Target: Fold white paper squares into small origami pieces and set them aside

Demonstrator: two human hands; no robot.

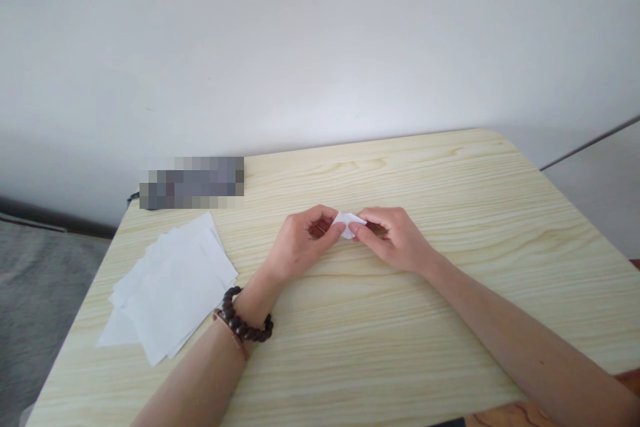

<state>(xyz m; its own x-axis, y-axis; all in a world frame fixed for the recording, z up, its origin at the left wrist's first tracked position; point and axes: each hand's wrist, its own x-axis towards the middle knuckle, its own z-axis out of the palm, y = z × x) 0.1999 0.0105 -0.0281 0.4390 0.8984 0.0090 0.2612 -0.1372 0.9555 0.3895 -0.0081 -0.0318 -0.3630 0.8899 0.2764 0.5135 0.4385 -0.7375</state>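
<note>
A small folded piece of white paper (349,223) is held just above the light wooden table (450,200), near its middle. My left hand (303,243) pinches its left side with thumb and fingers curled. My right hand (393,237) pinches its right side the same way. The two hands nearly touch at the fingertips. A dark beaded bracelet (244,320) sits on my left wrist. Most of the paper is hidden by my fingers.
A loose stack of several white paper sheets (170,283) lies on the table's left side. A blurred dark object (193,181) sits at the far left edge by the white wall. Grey floor shows on the left.
</note>
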